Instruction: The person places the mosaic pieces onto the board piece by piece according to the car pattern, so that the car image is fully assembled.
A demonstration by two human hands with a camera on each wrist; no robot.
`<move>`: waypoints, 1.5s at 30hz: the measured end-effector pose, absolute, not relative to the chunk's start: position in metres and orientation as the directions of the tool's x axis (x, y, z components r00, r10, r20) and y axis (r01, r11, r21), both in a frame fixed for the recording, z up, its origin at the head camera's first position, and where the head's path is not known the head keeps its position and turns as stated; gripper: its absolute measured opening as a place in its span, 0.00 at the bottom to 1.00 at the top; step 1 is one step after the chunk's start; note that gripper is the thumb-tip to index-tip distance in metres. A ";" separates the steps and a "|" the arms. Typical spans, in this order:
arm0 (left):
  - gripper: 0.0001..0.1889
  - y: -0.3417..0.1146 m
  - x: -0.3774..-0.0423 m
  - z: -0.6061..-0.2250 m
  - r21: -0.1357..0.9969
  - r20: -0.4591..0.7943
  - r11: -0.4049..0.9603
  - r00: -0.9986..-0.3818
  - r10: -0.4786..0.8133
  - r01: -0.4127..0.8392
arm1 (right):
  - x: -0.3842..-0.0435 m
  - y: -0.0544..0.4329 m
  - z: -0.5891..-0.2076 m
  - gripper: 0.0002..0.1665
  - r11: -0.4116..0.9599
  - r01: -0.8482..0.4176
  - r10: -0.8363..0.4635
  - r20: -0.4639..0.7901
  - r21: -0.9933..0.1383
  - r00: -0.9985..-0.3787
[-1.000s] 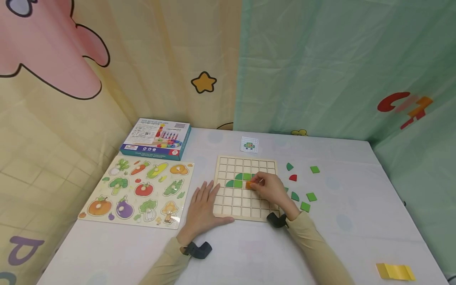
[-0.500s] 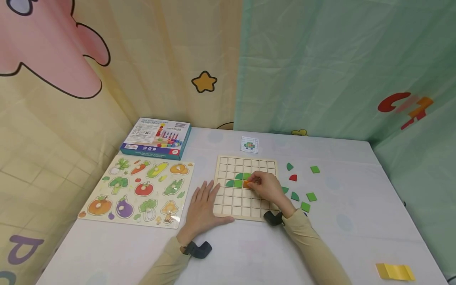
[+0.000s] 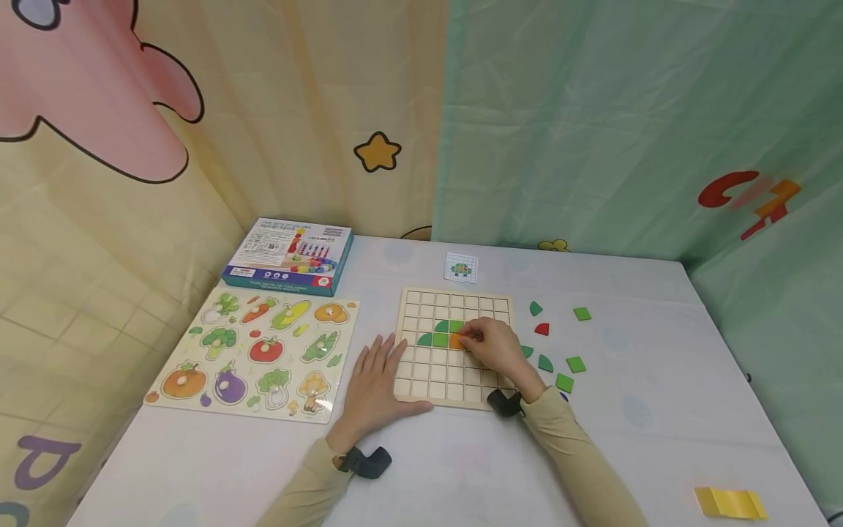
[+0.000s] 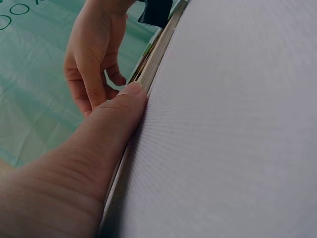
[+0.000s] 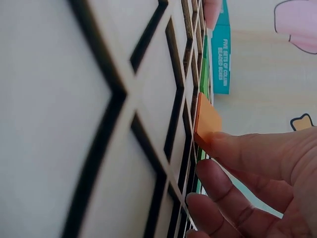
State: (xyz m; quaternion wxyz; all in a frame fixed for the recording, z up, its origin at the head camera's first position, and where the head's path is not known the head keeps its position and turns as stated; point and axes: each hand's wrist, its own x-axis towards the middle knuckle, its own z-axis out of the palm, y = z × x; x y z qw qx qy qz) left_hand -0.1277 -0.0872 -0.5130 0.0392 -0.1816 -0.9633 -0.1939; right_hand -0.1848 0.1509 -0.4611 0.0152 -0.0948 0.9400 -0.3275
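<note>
The right hand (image 3: 494,344) pinches an orange square tile (image 5: 210,121) at the fingertips, the digits closed to about its thickness. The tile is tilted over the grid, just right of a light green square tile (image 3: 440,339); whether an edge touches the cell floor I cannot tell. The left hand (image 3: 375,377) holds nothing, its fingers straight and spread at the left edge of a pale wooden grid board (image 3: 421,373), thumb against the near edge.

A second light green square (image 3: 456,326) and two dark green quarter-round tiles (image 3: 424,339) sit in neighbouring cells. The right hand hides several of the board's right-hand cells and partly covers a dark green piece (image 3: 527,352) beyond it. More green tiles and a red quarter-round tile (image 3: 542,329) lie loose to the right. Behind the board is a white printed card (image 3: 461,268); to the left, a knobbed vegetable puzzle (image 3: 292,359) and a teal-edged cardboard box (image 3: 290,256).

The board has smooth square cells between raised strips with dark edges; the tiles are thin and flat. The tablecloth (image 3: 461,461) is pale and finely woven, the curtains (image 3: 560,132) creased fabric.
</note>
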 end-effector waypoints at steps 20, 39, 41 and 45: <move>0.61 -0.087 -0.127 -0.512 0.355 0.155 0.859 -0.930 0.334 0.368 | -0.187 0.149 -0.462 0.02 0.795 -0.173 -0.165 0.067 -0.581 -0.984; 0.61 -0.087 -0.127 -0.512 0.368 0.154 0.854 -0.930 0.334 0.368 | -0.191 0.147 -0.461 0.04 0.814 -0.169 -0.175 0.043 -0.556 -0.984; 0.61 -0.088 -0.127 -0.512 0.368 0.157 0.853 -0.929 0.334 0.369 | -0.191 0.148 -0.461 0.04 0.812 -0.166 -0.178 0.033 -0.560 -0.983; 0.61 -0.087 -0.128 -0.514 0.363 0.158 0.854 -0.928 0.338 0.373 | -0.189 0.153 -0.460 0.04 0.799 -0.161 -0.189 0.013 -0.580 -0.982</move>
